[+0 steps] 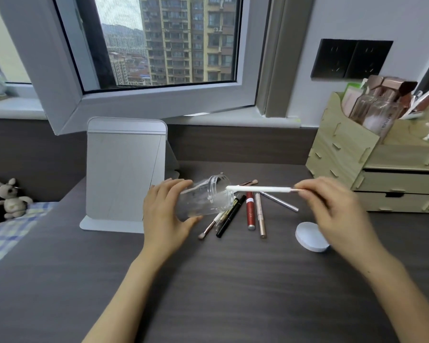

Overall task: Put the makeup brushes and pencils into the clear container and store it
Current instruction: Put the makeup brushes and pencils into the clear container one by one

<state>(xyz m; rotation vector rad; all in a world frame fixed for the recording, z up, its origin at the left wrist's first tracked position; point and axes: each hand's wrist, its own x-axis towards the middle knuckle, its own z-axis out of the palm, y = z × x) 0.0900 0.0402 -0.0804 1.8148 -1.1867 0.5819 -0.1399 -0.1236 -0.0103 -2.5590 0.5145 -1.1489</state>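
Clear container lies tipped sideways above the surface, gripped by the left hand, mouth facing right. Right hand pinches a white brush level, tip at the mouth; pencils lie beneath.

Almost no text can be read. One clear bottle in the wooden organizer at the right carries vertical dark lettering, but it is too blurred to read. The red tube lying on the desk has a white band and small marks near its lower end, also not legible.
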